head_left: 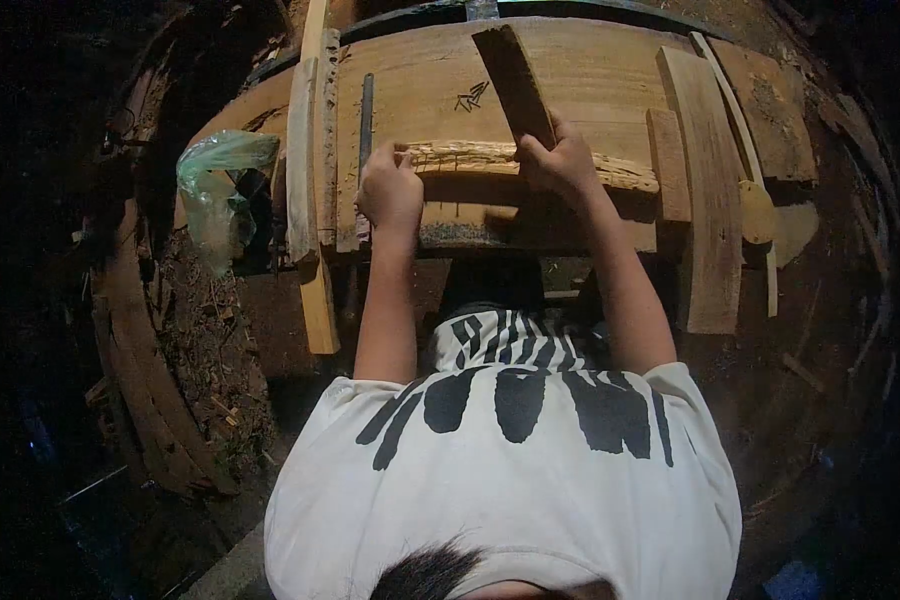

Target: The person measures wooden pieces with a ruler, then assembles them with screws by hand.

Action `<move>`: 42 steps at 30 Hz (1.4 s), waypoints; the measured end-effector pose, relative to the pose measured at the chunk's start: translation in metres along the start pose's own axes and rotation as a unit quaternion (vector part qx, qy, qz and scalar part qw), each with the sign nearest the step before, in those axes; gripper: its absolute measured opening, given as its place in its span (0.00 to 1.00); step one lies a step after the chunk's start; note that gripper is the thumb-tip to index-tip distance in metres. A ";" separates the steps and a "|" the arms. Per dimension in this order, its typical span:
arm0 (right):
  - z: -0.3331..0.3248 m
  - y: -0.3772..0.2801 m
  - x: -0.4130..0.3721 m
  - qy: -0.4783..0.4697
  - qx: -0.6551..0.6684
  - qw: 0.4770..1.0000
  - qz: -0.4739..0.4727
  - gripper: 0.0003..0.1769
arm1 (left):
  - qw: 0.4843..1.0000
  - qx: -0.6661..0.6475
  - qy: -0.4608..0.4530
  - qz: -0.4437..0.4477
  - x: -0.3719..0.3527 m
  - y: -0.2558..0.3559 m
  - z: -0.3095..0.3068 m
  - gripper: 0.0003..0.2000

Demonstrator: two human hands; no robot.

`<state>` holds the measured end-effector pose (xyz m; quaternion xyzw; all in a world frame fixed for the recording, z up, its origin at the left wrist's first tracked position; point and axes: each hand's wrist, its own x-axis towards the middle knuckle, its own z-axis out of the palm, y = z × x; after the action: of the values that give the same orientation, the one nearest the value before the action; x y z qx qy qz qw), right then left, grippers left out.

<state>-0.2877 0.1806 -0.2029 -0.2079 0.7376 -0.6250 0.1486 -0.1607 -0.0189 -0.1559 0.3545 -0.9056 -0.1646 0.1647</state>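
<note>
A long wooden strip (620,172) with a rough, splintered top edge lies across the workbench board (420,60). Thin dark nail-like lines show along its left half. At the strip's left end is my left hand (390,188), closed, its fingers curled round that end; whether it also pinches something small is hidden. My right hand (562,165) grips the lower end of a flat, dark wooden block (515,82), which slants up and away to the left above the board. Beyond the strip, several loose nails (472,97) lie in a small heap.
A dark metal bar (367,115) lies left of the nails. Long planks (302,160) cross the bench's left side, beside a green plastic bag (225,185). On the right are a short block (668,165), a wide plank (705,190) and a yellowish rounded piece (758,212).
</note>
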 end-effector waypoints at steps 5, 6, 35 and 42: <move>0.000 0.001 0.000 0.009 -0.020 1.000 -0.015 0.24 | 0.998 -0.057 -0.006 0.002 0.007 -0.012 0.003 0.08; -0.001 -0.001 0.000 -0.007 0.030 1.000 0.007 0.25 | 0.998 -0.064 -0.017 -0.006 0.005 -0.012 -0.002 0.07; -0.006 -0.003 -0.006 0.000 0.014 0.999 -0.031 0.23 | 0.951 -0.034 0.048 0.302 -0.009 0.028 0.024 0.15; -0.002 -0.008 -0.008 -0.001 0.101 0.995 0.007 0.25 | 0.953 -0.050 0.028 0.298 -0.011 0.029 0.030 0.16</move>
<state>-0.2805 0.1852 -0.1953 -0.1873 0.6719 -0.6951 0.1743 -0.1826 0.0141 -0.1728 0.0644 -0.9556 -0.1434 0.2494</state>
